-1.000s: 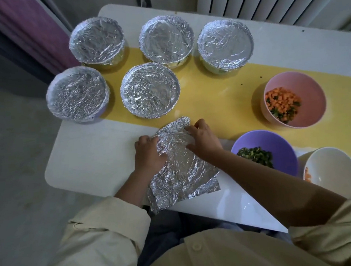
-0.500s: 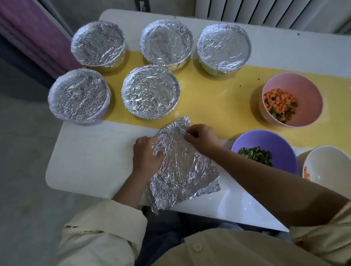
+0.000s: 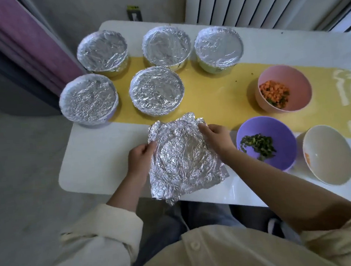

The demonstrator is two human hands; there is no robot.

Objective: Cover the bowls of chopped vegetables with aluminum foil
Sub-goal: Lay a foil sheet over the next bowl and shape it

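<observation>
Both hands, left hand [image 3: 141, 159] and right hand [image 3: 217, 137], are pinching the foil [image 3: 182, 159] edges at frame centre; flattening it fully before draping the purple bowl [image 3: 273, 126] should help.

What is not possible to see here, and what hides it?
Head view: contents of the five covered bowls, hidden by their foil.
Head view: some fingertips of left hand and right hand, behind the foil sheet.
Head view: right end of the table, cut by the frame edge.
</observation>
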